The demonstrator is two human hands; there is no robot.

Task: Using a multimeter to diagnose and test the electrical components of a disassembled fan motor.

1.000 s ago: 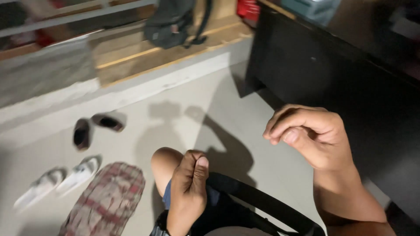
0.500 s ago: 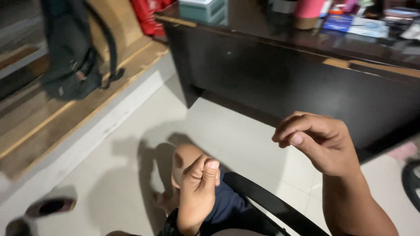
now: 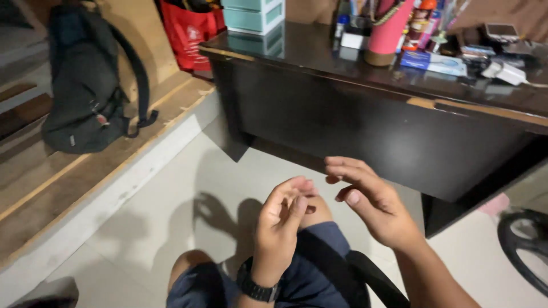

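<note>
My left hand (image 3: 282, 225) is raised over my knee, fingers loosely curled with thumb and fingertips close together; nothing shows in it. A black watch (image 3: 257, 287) is on its wrist. My right hand (image 3: 371, 199) hovers just to the right of it, fingers bent and slightly apart, holding nothing. The fingertips of both hands nearly meet. Below them are my legs in dark blue shorts (image 3: 228, 282) and the black armrest of a chair (image 3: 365, 279).
A black desk (image 3: 377, 120) stands ahead, its top crowded with a pink cup, boxes and small items. A black backpack (image 3: 85, 85) leans on a raised wooden platform (image 3: 85, 171) at left. A red bag (image 3: 191, 34) stands behind. A black wheel-like shape (image 3: 522, 248) sits at right.
The camera has swung up and right, from the floor with sandals to the desk. My hands have come closer together, and the fingers of both have loosened from curled fists.
</note>
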